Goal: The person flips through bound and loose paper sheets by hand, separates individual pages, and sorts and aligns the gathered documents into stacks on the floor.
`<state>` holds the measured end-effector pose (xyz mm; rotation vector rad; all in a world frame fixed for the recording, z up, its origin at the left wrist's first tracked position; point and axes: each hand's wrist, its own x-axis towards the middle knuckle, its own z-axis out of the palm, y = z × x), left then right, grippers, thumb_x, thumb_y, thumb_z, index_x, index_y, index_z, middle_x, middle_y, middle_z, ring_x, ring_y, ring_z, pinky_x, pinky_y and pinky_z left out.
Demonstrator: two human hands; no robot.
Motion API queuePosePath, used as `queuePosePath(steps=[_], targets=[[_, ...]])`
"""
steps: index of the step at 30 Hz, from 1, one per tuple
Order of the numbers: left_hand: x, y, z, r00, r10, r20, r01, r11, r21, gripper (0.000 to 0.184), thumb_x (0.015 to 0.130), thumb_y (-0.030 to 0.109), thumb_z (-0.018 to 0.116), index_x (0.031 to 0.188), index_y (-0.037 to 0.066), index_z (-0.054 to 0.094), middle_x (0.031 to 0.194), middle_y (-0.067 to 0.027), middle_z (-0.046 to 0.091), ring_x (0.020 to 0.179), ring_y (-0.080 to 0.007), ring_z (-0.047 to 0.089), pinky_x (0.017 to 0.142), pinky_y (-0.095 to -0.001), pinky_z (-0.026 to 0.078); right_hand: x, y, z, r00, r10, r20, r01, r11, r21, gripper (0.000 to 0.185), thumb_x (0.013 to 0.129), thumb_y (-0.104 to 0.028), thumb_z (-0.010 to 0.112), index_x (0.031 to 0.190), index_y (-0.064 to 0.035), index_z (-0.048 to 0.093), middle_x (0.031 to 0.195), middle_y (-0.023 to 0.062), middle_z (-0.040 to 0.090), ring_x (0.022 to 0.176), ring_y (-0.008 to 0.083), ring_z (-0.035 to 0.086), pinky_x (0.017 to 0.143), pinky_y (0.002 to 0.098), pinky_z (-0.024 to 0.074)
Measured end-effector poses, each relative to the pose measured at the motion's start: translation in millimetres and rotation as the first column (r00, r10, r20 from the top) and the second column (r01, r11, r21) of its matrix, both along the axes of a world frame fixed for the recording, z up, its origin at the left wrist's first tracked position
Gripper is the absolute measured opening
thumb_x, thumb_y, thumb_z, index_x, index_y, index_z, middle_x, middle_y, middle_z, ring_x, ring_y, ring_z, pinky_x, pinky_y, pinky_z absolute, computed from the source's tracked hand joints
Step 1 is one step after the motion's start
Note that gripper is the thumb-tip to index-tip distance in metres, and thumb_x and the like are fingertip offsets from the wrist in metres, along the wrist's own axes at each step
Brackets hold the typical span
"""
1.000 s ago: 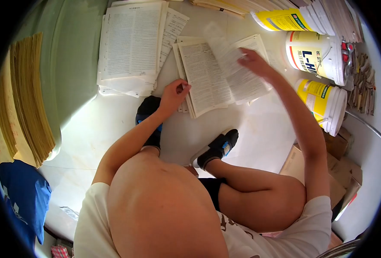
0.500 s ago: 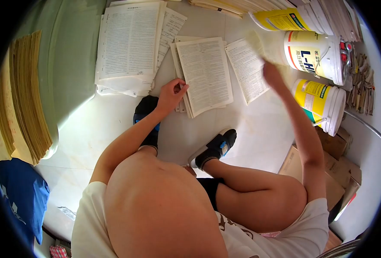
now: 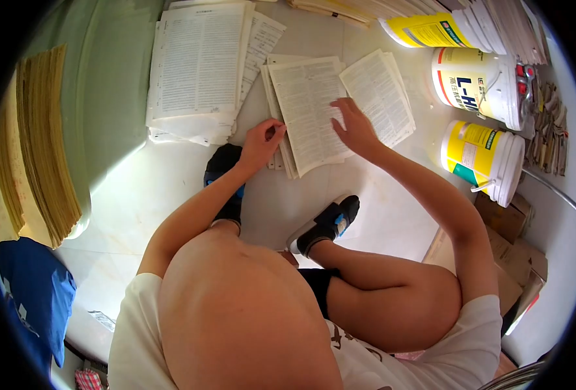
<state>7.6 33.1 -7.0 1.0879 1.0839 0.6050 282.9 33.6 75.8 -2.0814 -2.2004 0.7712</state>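
Note:
A stack of printed sheets (image 3: 310, 97) lies on the floor in front of me, slightly tilted. My left hand (image 3: 263, 143) is at its left edge, with thumb and fingers pinched together on the margin. Over the right edge of that stack hovers my right hand (image 3: 356, 130), its fingers apart and nothing in them. Just beyond it, a smaller fanned pile of printed sheets (image 3: 382, 91) lies to the right. A thicker paper pile (image 3: 200, 71) stands on the left, with handwritten sheets (image 3: 262, 45) sticking out beneath it.
Several white and yellow buckets (image 3: 476, 156) line the right side, near cardboard boxes (image 3: 512, 260). Tall yellowed paper stacks (image 3: 40, 149) stand at the left, above a blue bag (image 3: 37, 292). My feet in dark slippers (image 3: 327, 224) are close to the papers.
My right hand has come left and down from the right-hand pile to the middle stack. A different printed sheet now tops the right-hand pile, which looks wider. My left hand stays put.

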Motion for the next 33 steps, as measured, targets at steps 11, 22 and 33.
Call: queuePosePath(steps=[11, 22, 33], targets=[[-0.3, -1.5, 1.3, 0.998, 0.031, 0.056, -0.028, 0.998, -0.05, 0.022, 0.103, 0.021, 0.065, 0.108, 0.0, 0.068, 0.079, -0.0024, 0.066, 0.066, -0.007, 0.058, 0.059, -0.0257, 0.051, -75.6, 7.9, -5.4, 0.996, 0.074, -0.053, -0.081, 0.985, -0.151, 0.068, 0.083, -0.041, 0.081, 0.134, -0.0039, 0.054, 0.151, 0.0244, 0.036, 0.136, 0.0473, 0.041, 0.1, 0.0522, 0.054], [-1.9, 2.0, 5.1, 1.0, -0.019, 0.025, 0.019, 1.0, -0.017, 0.02, 0.097, 0.018, 0.072, 0.107, 0.001, 0.07, 0.072, -0.0031, 0.063, 0.061, -0.0078, 0.059, 0.057, -0.026, 0.048, -73.8, 4.7, -8.2, 0.993, 0.107, -0.056, -0.115, 0.982, -0.15, 0.068, 0.08, -0.043, 0.084, 0.131, -0.0067, 0.057, 0.152, 0.0242, 0.035, 0.136, 0.0474, 0.041, 0.104, 0.0527, 0.0504], [0.8, 1.0, 4.9, 1.0, 0.006, -0.003, -0.005, 1.0, 0.023, 0.02, 0.093, 0.019, 0.076, 0.103, 0.001, 0.072, 0.065, -0.0023, 0.06, 0.058, -0.0076, 0.057, 0.056, -0.0264, 0.047, -67.0, -0.6, -12.0, 0.987, 0.11, -0.114, -0.125, 0.982, -0.142, 0.063, 0.078, -0.037, 0.087, 0.126, -0.0074, 0.059, 0.154, 0.0223, 0.032, 0.137, 0.0458, 0.039, 0.102, 0.0524, 0.0523]])
